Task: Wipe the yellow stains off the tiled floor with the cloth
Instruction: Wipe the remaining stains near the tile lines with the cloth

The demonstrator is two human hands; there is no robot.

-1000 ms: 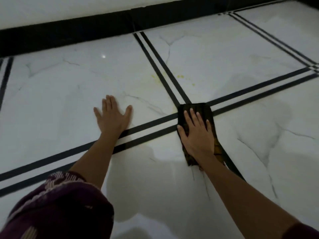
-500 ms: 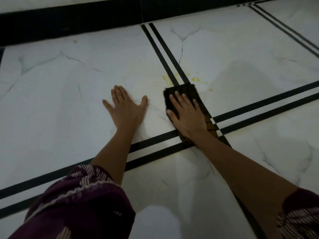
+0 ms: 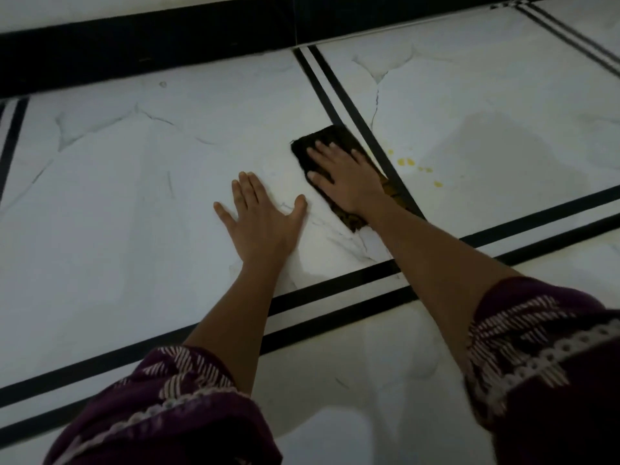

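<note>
On floor (image 3: 134,229) | right hand (image 3: 345,182), fingers (image 3: 322,151) straight, pins cloth (image 3: 335,135) flat to scrub | left hand (image 3: 265,219) splayed, my brace | yellow stains (image 3: 406,161) beside, unwiped

The right hand (image 3: 345,179) lies flat over the middle of the cloth (image 3: 333,137), so only the cloth's far end and near corner show; the patch of tiled floor (image 3: 151,203) beneath them is hidden; the yellow stains (image 3: 406,162) are small spots, the fainter ones too dim to outline; the left sleeve (image 3: 167,414) and right sleeve (image 3: 543,357) are cut off by the bottom edge; the black stripes (image 3: 570,31) at top right are blurred.
</note>
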